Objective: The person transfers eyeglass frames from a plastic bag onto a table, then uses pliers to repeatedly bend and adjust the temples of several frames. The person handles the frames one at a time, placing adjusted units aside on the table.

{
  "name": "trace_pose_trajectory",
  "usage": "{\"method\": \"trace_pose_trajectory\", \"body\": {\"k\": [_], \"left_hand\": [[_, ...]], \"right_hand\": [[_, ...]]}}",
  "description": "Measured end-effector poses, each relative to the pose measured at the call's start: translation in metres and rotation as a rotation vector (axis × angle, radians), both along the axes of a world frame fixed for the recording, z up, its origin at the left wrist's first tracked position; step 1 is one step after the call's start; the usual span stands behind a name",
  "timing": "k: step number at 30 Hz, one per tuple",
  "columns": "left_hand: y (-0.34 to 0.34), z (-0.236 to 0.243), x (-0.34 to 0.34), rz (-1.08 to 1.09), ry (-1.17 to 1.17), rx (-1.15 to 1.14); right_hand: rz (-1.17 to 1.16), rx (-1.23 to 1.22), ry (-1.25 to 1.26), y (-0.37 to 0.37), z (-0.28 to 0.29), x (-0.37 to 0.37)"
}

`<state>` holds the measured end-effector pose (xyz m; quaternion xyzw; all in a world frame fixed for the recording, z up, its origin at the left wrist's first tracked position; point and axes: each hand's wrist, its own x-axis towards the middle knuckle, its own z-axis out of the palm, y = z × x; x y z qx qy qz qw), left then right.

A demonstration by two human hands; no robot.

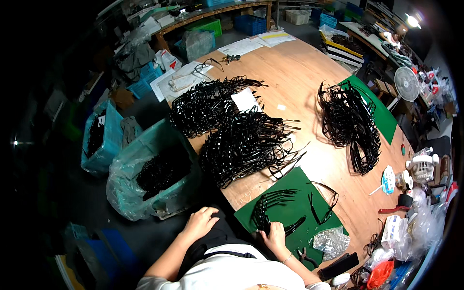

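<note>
My right hand (274, 239) is closed at the near edge of a green mat (290, 193). Glossy black temples (295, 225) stick out beside its fingers, so it seems to grip an eyeglass frame, partly hidden by the hand. Touching or just beyond my thumb is a small row of nested black eyeglass frames (263, 210). My left hand (199, 224) hovers by my lap, off the table, fingers loosely bent and apart with nothing in them. One single black eyeglass frame (325, 208) lies unfolded on the mat's right side.
Large heaps of black frames (246, 147) cover the table's left side; another heap (345, 123) sits at right. Pliers (307, 257) and a clear bag of small parts (331, 242) lie near my right forearm. A plastic-lined bin (145, 205) stands left. Small fans (423, 167) line the right.
</note>
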<state>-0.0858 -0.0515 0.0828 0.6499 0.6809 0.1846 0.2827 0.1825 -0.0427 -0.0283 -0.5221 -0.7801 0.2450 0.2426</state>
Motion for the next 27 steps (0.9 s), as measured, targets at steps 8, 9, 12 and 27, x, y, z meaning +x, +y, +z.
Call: {"method": "trace_pose_trajectory", "body": {"k": [8, 9, 12, 27], "left_hand": [[0.051, -0.053, -0.047, 0.145, 0.029, 0.004], [0.060, -0.060, -0.059, 0.209, -0.037, 0.017], [0.077, -0.076, -0.076, 0.373, -0.230, 0.005], [0.125, -0.091, -0.080, 0.135, -0.421, -0.035]], "right_hand": [[-0.094, -0.565, 0.098, 0.002, 0.105, 0.027], [-0.128, -0.687, 0.367, 0.001, 0.108, 0.029], [-0.101, -0.867, 0.935, 0.018, 0.156, 0.041], [-0.293, -0.047, -0.304, 0.345, 0.117, -0.069]]}}
